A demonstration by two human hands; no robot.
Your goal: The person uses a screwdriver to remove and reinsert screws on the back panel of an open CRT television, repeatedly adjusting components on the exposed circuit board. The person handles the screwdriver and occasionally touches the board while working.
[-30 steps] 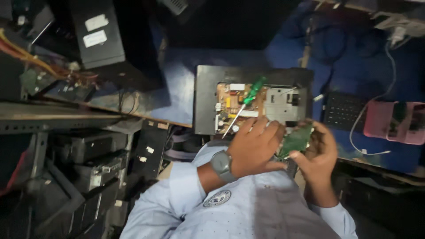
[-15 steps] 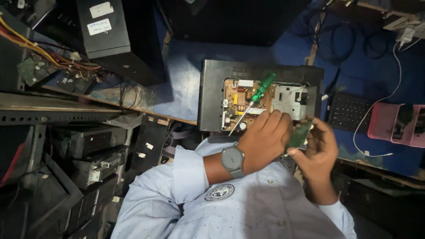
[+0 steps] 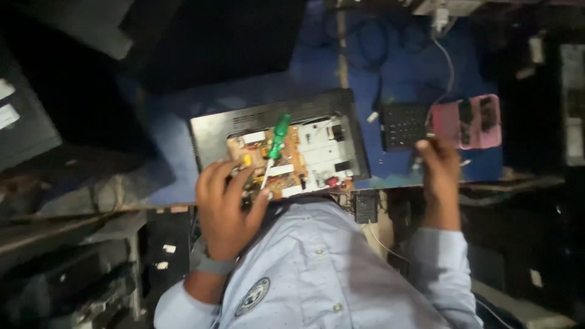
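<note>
The left hand (image 3: 228,204) is laid flat with fingers spread on the near-left corner of the brown circuit board (image 3: 268,167), pressing on it and gripping nothing. The metal shaft of a green-handled screwdriver (image 3: 275,145) runs out just beside the thumb, its handle lying loose across the board and pointing away from the body. The board sits in the opened back of a black device casing (image 3: 277,125), next to a pale metal-shielded section (image 3: 323,149), all on a blue work surface (image 3: 390,67).

The right hand (image 3: 439,164) is reached out well apart to the right, at the near edge of a pink tray (image 3: 466,122) beside a small dark keypad (image 3: 403,125). Its fingers look curled, but the frame is blurred, so whether something is pinched there cannot be told.

For the step in hand, judged as steadying the board while something is fetched: pressure is best kept on bare board edge and not on the yellow and red components (image 3: 247,159), which could be bent. The casing should be kept from sliding toward the bench edge near the blue shirt (image 3: 317,268). The screwdriver is loose and could roll off if the casing is tilted, so the board should be held level. A wrist band (image 3: 213,266) should be kept clear of the solder points.
</note>
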